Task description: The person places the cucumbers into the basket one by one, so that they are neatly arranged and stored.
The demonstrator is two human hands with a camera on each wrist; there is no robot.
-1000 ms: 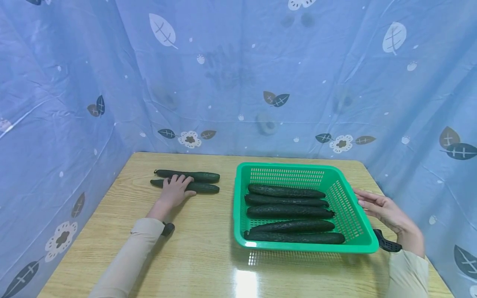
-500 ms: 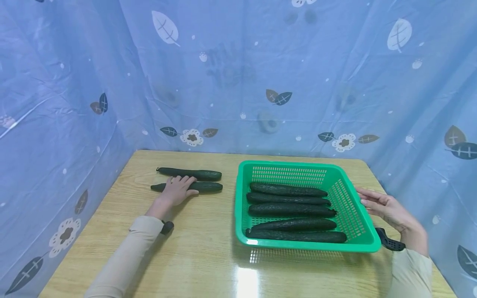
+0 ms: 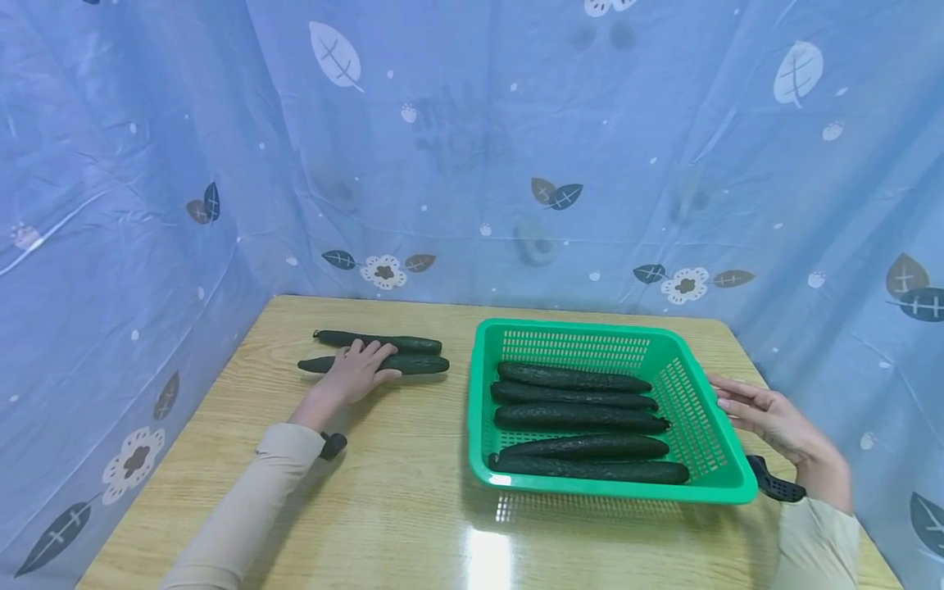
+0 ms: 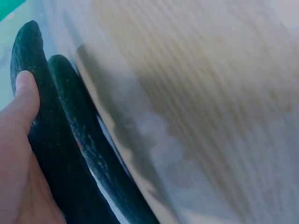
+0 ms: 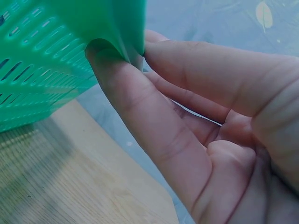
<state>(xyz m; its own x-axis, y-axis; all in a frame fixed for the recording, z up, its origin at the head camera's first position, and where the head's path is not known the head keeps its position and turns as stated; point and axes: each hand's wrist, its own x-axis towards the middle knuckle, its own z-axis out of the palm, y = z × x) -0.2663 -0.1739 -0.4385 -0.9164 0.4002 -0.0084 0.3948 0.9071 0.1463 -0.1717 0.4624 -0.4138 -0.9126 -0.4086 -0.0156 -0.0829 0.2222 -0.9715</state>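
Near the back left of the table my left hand (image 3: 356,373) grips a dark green cucumber (image 3: 424,365), fingers over its far side. The thumb (image 4: 28,95) presses on its near side in the left wrist view. Just behind lies a second cucumber (image 3: 413,343), partly hidden by my fingertips. A green plastic basket (image 3: 590,490) stands right of centre with several cucumbers (image 3: 583,416) lying crosswise inside. At its right side, my right hand (image 3: 770,422) pinches the rim. The right wrist view shows one fingertip (image 5: 105,58) tucked under that rim, another digit against its outer edge.
The wooden table (image 3: 383,492) is enclosed by a blue patterned curtain (image 3: 457,164) at the back and both sides. Bare wood lies between the left arm and the basket. The basket's right side is close to the table's right edge.
The gripped cucumber's right end has shifted slightly right and up in the head view, with my left hand. My right hand keeps its place at the basket. The head view has drifted slightly.
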